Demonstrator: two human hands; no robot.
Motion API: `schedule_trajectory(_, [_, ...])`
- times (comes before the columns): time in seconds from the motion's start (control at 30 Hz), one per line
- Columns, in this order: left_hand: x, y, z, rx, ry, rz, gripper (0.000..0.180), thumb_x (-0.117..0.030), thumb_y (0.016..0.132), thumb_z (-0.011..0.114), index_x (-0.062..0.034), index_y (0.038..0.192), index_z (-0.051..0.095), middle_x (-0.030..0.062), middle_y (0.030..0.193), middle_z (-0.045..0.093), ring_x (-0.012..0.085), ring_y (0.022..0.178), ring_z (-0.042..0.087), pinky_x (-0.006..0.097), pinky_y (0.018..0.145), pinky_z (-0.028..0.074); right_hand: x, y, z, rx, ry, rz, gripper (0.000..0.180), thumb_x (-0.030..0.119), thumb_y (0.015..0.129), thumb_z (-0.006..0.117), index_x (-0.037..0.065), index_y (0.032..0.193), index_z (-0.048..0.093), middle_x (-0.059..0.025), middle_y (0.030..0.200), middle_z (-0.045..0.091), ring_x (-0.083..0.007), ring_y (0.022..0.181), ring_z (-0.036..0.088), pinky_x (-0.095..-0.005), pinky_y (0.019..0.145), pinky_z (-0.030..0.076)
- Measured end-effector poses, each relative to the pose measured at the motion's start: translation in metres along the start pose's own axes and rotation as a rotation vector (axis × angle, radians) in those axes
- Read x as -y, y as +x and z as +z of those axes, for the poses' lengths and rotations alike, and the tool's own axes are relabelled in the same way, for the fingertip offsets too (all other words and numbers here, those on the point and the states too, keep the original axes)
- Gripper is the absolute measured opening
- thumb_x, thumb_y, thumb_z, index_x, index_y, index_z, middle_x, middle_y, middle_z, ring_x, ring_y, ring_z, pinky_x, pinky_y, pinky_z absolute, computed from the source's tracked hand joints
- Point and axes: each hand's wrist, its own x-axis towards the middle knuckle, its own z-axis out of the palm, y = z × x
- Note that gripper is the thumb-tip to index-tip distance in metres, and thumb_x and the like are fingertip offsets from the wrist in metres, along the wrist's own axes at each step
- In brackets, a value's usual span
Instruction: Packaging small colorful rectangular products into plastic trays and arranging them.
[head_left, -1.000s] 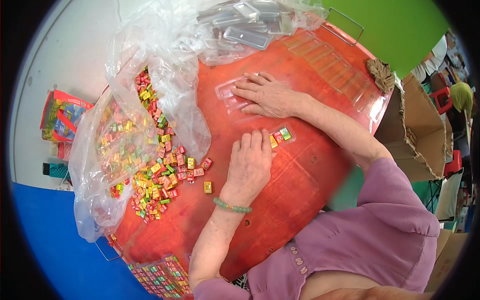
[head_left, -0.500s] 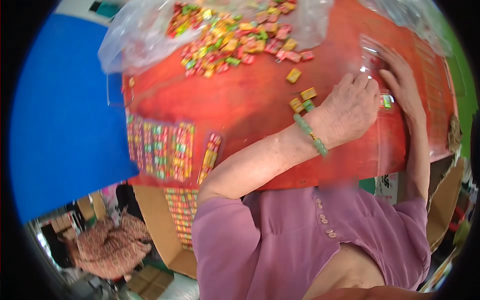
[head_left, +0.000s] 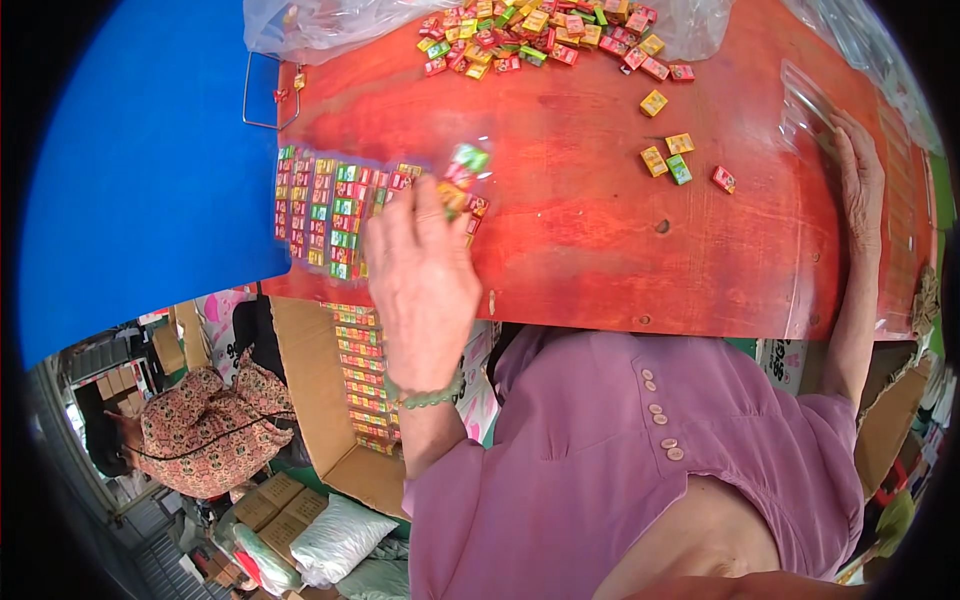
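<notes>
My left hand (head_left: 425,265), a green bead bracelet at its wrist, is at the left of the red table. Its fingers are closed on a clear strip of small coloured boxes (head_left: 467,185), which is blurred. Next to it, several filled strips (head_left: 320,215) of red, yellow and green boxes lie side by side, partly hidden by the hand. My right hand (head_left: 862,190) is at the table's right side, fingers together on the edge of an unfilled clear plastic strip (head_left: 808,105). A few loose boxes (head_left: 680,168) lie between the hands.
A heap of small boxes (head_left: 540,35) lies at the far edge beside clear plastic bags (head_left: 330,30). An open carton (head_left: 310,400) below the table's near edge holds more filled strips (head_left: 365,375). A blue surface (head_left: 140,180) adjoins at left.
My left hand has swung from the right side to the filled strips at left, carrying a strip. My right hand has shifted to the unfilled clear strip. The view has turned.
</notes>
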Motion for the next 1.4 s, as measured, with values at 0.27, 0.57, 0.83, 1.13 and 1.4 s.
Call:
schedule_trajectory(0.27, [0.036,-0.028,0.007,-0.056,0.186,-0.180,0.043,-0.016,0.095,0.067,0.0027,0.133,0.059,0.0210,0.123,0.060,0.0384,0.108,0.058,0.052,0.092,0.049,-0.006,-0.002,0.007,0.043,0.058,0.022,0.035,0.025,0.107,0.057,-0.002,0.127,0.068,-0.0131,0.137,0.064,-0.0244,0.131,0.056,-0.0334,0.112,0.041])
schedule_trajectory(0.57, [0.042,-0.032,0.026,-0.134,0.195,-0.158,0.035,-0.014,0.093,0.068,0.0002,0.125,0.063,0.0181,0.130,0.060,0.0370,0.114,0.058,0.051,0.095,0.048,-0.009,-0.001,0.005,0.132,0.008,0.012,0.034,0.023,0.108,0.055,-0.003,0.125,0.068,-0.0122,0.136,0.063,-0.0220,0.133,0.054,-0.0324,0.113,0.038])
schedule_trajectory(0.83, [0.049,-0.028,0.023,-0.120,0.095,-0.177,0.057,-0.032,0.099,0.065,0.0045,0.142,0.051,0.0289,0.146,0.048,0.0462,0.135,0.046,0.056,0.112,0.038,-0.011,-0.002,0.005,0.154,0.019,0.011,0.033,0.022,0.108,0.053,-0.004,0.125,0.067,-0.0123,0.136,0.063,-0.0226,0.133,0.054,-0.0319,0.114,0.037])
schedule_trajectory(1.13, [0.056,-0.029,0.035,-0.031,0.130,-0.240,0.063,-0.033,0.103,0.060,0.0091,0.146,0.044,0.0322,0.152,0.043,0.0475,0.142,0.040,0.055,0.118,0.033,0.001,0.000,0.008,0.166,-0.017,0.024,0.033,0.021,0.108,0.054,-0.005,0.125,0.067,-0.0128,0.136,0.063,-0.0237,0.133,0.054,-0.0320,0.114,0.037])
schedule_trajectory(1.4, [0.059,-0.027,0.034,-0.002,0.042,-0.189,0.054,-0.023,0.102,0.060,0.0061,0.146,0.047,0.0273,0.155,0.043,0.0450,0.145,0.039,0.056,0.119,0.033,0.002,0.000,0.011,0.125,-0.023,-0.023,0.030,0.022,0.106,0.058,-0.003,0.120,0.069,-0.0122,0.131,0.065,-0.0230,0.126,0.059,-0.0316,0.109,0.042])
